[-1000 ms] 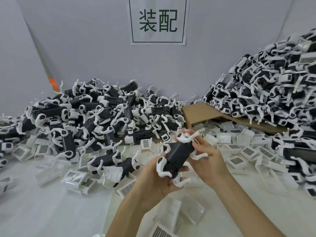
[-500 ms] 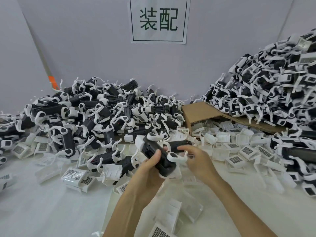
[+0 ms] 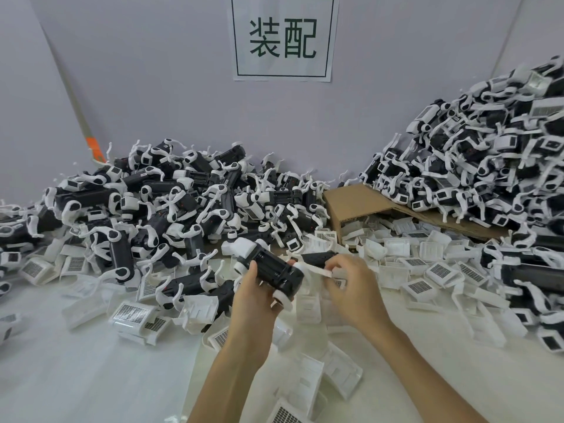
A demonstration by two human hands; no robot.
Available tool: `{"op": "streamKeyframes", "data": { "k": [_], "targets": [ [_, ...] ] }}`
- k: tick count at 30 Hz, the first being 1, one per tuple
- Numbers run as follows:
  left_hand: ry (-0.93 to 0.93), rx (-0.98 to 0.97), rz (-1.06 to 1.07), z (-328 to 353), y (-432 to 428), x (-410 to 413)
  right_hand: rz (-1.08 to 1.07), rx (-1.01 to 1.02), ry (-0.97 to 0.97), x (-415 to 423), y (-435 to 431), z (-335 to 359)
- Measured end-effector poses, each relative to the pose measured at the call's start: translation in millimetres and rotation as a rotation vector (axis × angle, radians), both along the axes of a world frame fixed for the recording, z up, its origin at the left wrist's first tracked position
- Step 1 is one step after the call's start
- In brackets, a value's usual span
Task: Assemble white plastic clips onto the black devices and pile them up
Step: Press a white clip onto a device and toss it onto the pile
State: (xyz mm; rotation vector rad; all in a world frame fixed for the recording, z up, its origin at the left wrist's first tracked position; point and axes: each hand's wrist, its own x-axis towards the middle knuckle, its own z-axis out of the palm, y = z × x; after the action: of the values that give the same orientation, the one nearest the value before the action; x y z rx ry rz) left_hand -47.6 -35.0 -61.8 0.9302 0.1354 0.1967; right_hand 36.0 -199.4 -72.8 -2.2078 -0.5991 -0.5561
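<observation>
Your left hand (image 3: pixel 254 300) grips the device (image 3: pixel 274 267) at frame centre. Your right hand (image 3: pixel 354 290) pinches a clip (image 3: pixel 316 270) at its right end. Finished piles (image 3: pixel 171 203) fill centre left and upper right.

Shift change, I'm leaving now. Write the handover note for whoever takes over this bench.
Left hand: grips the black plastic device.
Right hand: pinches a white plastic clip at the device's right end; not clearly seated.
Done: clipped devices heaped in the left pile and the right pile.
Left: seat this clip, add the device to a pile; loose white parts lie on the table.
</observation>
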Motion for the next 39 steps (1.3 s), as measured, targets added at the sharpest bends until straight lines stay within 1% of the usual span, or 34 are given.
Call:
{"op": "streamKeyframes", "data": {
  "k": [3,6,8,11,12,14,15,17,19,22,25,28,30,36,39],
  "targets": [
    [0.034,0.107,0.031,-0.6,-4.6,-0.1,0.018,0.237,0.041,-2.0,-0.9,1.7],
    [0.037,0.211,0.016,-1.7,-5.9,-2.9,0.063,0.333,0.053,-4.1,0.3,0.6],
    [0.046,0.300,-0.011,-2.3,-6.2,-4.3,0.094,0.396,0.026,-6.0,0.7,2.5],
    [0.114,0.367,-0.015,-4.4,-9.9,-4.7,0.121,0.479,-0.019,-9.4,1.1,7.1],
    [0.127,0.404,-0.013,-3.0,-12.2,-5.3,0.143,0.529,0.013,-9.9,1.7,8.4],
    [0.094,0.442,-0.022,-1.0,-16.1,-6.9,0.219,0.604,0.126,-11.4,4.8,11.2],
    [0.057,0.436,-0.030,0.2,-18.2,-7.9,0.274,0.603,0.175,-12.9,7.3,12.5],
    [0.004,0.408,-0.011,2.6,-21.1,-9.8,0.396,0.538,0.237,-15.5,11.1,12.2],
    [0.002,0.381,0.055,3.0,-20.5,-9.1,0.468,0.455,0.255,-17.4,13.1,9.2],
    [0.032,0.342,0.118,2.9,-16.4,-8.2,0.435,0.389,0.210,-21.3,16.3,7.4],
    [0.030,0.315,0.098,2.3,-14.6,-8.9,0.374,0.346,0.163,-20.2,17.2,6.2],
    [0.050,0.275,0.082,1.4,-15.4,-9.0,0.397,0.329,0.207,-19.0,16.5,4.8],
    [0.046,0.259,0.070,1.6,-14.7,-9.1,0.407,0.311,0.199,-19.2,16.3,4.4],
    [-0.020,0.308,-0.022,4.9,-13.3,-11.6,0.333,0.357,0.149,-19.9,14.6,6.1],
    [-0.034,0.306,0.002,3.2,-12.6,-9.7,0.293,0.336,0.096,-18.3,15.2,6.8]
  ]
}}
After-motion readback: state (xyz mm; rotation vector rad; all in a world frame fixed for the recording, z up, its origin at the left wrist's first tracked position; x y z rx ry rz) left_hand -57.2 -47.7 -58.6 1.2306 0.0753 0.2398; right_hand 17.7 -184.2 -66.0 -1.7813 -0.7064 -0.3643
